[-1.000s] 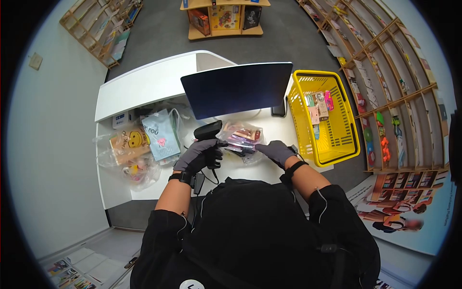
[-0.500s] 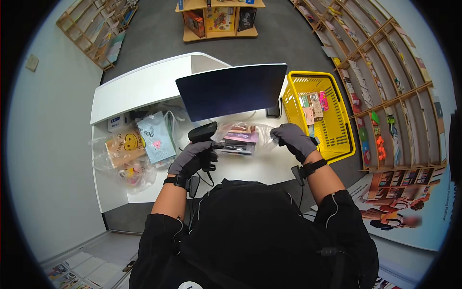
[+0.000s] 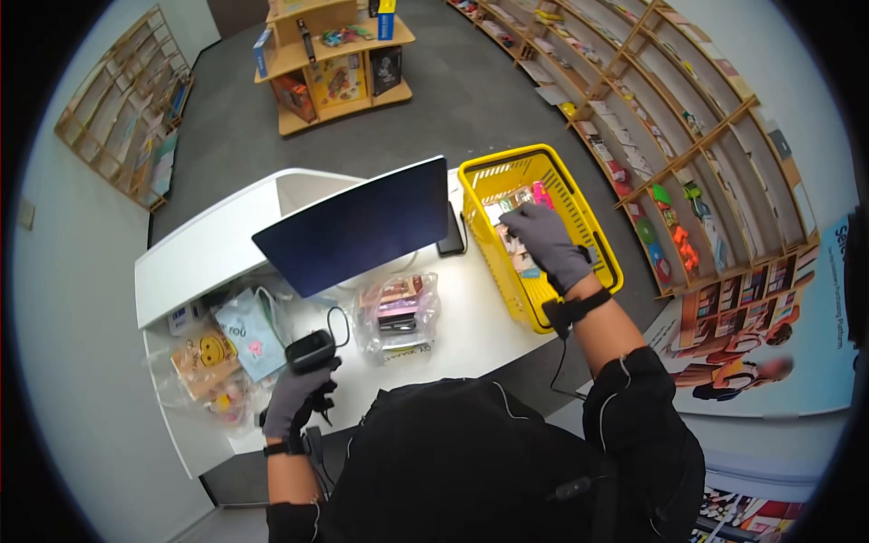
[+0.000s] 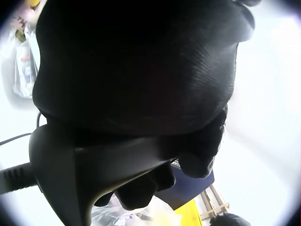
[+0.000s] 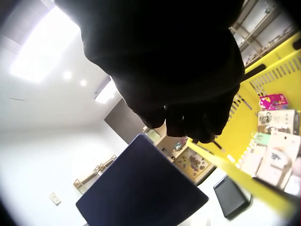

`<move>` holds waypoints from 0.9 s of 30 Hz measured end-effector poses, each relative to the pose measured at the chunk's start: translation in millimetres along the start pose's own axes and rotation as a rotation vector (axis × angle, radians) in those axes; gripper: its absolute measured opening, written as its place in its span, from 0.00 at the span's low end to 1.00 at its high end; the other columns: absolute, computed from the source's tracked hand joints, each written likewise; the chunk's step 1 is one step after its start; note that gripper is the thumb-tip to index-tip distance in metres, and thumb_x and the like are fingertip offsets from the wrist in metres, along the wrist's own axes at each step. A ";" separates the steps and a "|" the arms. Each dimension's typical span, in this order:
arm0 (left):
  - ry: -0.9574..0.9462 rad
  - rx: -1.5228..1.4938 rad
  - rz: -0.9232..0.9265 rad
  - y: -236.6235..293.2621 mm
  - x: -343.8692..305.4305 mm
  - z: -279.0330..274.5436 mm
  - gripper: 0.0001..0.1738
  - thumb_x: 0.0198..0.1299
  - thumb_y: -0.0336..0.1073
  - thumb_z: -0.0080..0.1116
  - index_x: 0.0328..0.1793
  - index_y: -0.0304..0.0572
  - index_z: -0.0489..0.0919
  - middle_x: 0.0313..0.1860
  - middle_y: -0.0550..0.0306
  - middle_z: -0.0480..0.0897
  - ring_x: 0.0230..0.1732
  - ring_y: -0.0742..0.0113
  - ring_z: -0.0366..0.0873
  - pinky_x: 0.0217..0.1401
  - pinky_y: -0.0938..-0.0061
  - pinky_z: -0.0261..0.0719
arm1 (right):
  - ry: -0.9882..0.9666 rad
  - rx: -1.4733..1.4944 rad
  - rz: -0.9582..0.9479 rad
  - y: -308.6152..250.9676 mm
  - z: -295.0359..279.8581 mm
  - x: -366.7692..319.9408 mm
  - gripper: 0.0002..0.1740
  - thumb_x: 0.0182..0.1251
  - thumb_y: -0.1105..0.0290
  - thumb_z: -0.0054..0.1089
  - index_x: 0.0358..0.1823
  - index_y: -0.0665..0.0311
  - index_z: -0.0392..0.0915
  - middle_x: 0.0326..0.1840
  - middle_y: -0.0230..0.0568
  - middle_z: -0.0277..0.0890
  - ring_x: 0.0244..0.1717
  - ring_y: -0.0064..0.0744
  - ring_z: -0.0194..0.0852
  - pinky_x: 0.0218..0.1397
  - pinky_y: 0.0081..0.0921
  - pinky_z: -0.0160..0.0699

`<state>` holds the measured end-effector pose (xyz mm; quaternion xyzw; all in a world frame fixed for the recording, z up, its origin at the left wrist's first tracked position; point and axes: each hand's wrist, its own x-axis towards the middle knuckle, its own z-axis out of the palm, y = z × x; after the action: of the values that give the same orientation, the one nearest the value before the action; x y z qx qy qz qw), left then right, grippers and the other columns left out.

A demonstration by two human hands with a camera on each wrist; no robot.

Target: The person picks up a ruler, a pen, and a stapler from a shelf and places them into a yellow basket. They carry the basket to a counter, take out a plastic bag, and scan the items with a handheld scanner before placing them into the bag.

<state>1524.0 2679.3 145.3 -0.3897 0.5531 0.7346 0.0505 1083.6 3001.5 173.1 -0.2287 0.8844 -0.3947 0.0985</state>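
Observation:
My gloved left hand (image 3: 297, 395) grips a black handheld barcode scanner (image 3: 310, 349) at the counter's front left; the left wrist view shows fingers wrapped round its handle (image 4: 117, 162). Over the yellow basket (image 3: 498, 271) hangs my gloved right hand (image 3: 548, 244), fingers loosely bent with nothing between them. Beneath it in the basket lie small boxed goods (image 5: 278, 120) and a pink packet (image 5: 273, 102), partly hidden by the hand in the head view. Between the hands, a clear plastic bag (image 3: 398, 312) of several flat packets and dark items rests on the counter.
A monitor (image 3: 362, 226) stands behind the clear bag, with a black phone-like device (image 3: 453, 233) beside the basket. Printed carrier bags (image 3: 249, 335) fill the counter's left. The scanner's cable (image 3: 340, 326) loops near it. Shelves (image 3: 706, 181) line the right wall.
My right hand has let go of the clear bag and moved right, over the basket. My left hand has drawn away left with the scanner. The head view has turned to the right.

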 end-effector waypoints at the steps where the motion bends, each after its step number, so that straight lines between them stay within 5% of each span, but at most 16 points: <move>1: 0.056 0.009 0.063 -5.2 -6.4 -4.1 0.26 0.71 0.36 0.70 0.73 0.38 0.81 0.59 0.49 0.91 0.38 0.69 0.88 0.30 0.67 0.89 | 0.007 0.005 0.002 17.4 -5.0 15.8 0.20 0.72 0.56 0.69 0.45 0.70 0.91 0.39 0.49 0.91 0.43 0.38 0.90 0.47 0.36 0.83; 4: 0.184 -0.048 0.047 2.2 -37.7 -3.6 0.28 0.70 0.38 0.71 0.74 0.38 0.81 0.58 0.49 0.91 0.36 0.68 0.87 0.29 0.67 0.87 | 0.006 -0.104 0.124 94.8 -0.6 60.4 0.20 0.69 0.57 0.71 0.49 0.69 0.92 0.44 0.49 0.92 0.48 0.42 0.92 0.52 0.36 0.87; 6: 0.260 -0.074 0.032 -2.0 -50.0 -4.2 0.29 0.69 0.39 0.71 0.74 0.38 0.81 0.57 0.49 0.91 0.36 0.67 0.86 0.29 0.67 0.86 | -0.194 -0.391 -0.002 140.3 16.2 79.5 0.31 0.63 0.54 0.77 0.65 0.62 0.89 0.48 0.52 0.93 0.52 0.48 0.93 0.58 0.34 0.89; 10: 0.390 -0.127 -0.002 -7.4 -62.6 -8.3 0.31 0.67 0.44 0.73 0.73 0.37 0.81 0.48 0.50 0.90 0.32 0.66 0.84 0.29 0.67 0.83 | -0.463 -0.714 0.147 106.4 30.1 70.9 0.48 0.57 0.51 0.82 0.82 0.50 0.77 0.61 0.51 0.90 0.64 0.52 0.89 0.70 0.38 0.85; 14: 0.513 -0.137 0.035 0.5 -83.1 7.3 0.31 0.66 0.47 0.74 0.69 0.36 0.84 0.38 0.54 0.85 0.30 0.65 0.82 0.29 0.67 0.82 | -0.429 -0.987 0.100 116.6 53.2 67.5 0.56 0.55 0.51 0.84 0.88 0.40 0.68 0.70 0.49 0.84 0.72 0.52 0.84 0.75 0.44 0.81; 19: 0.529 -0.126 0.004 -6.8 -87.5 -4.4 0.30 0.66 0.50 0.74 0.67 0.36 0.87 0.34 0.55 0.82 0.28 0.64 0.81 0.31 0.65 0.83 | -0.364 -1.065 0.083 134.7 60.9 69.9 0.51 0.58 0.55 0.83 0.86 0.40 0.71 0.74 0.49 0.79 0.74 0.54 0.81 0.74 0.51 0.79; 27: 0.551 -0.097 -0.009 0.1 -87.7 -3.6 0.32 0.67 0.55 0.72 0.66 0.37 0.88 0.35 0.55 0.81 0.31 0.64 0.80 0.35 0.64 0.85 | -0.318 -1.067 0.064 191.4 83.0 89.6 0.31 0.58 0.62 0.79 0.67 0.49 0.87 0.63 0.48 0.85 0.65 0.56 0.86 0.65 0.51 0.83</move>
<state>1586.4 2707.4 200.2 -0.5792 0.5083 0.6265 -0.1171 972.0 3015.7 -24.1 -0.2765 0.9424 0.1501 0.1132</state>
